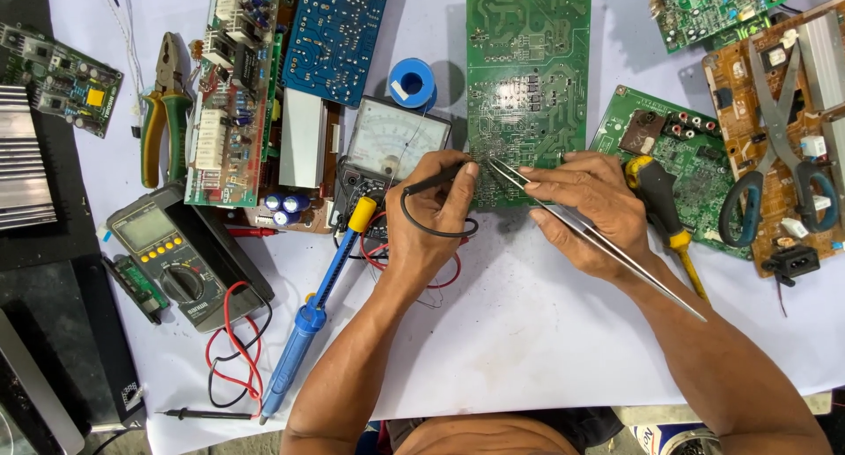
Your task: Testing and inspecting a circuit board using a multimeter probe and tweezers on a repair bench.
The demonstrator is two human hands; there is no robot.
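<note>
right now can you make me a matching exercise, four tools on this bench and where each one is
Tools:
1. tweezers
2. pliers
3. scissors
4. solder spool

Places:
A. on the brown circuit board, far right
B. in the right hand
C. above the analog meter
D. left of the red-edged board, upper left

Pairs: 1-B, 2-D, 3-A, 4-C

Grey multimeter screen point(147, 229); white analog dial point(396, 136)

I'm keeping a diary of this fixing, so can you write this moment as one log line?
left hand: holds black probe | right hand: holds tweezers | both tips on green circuit board
</note>
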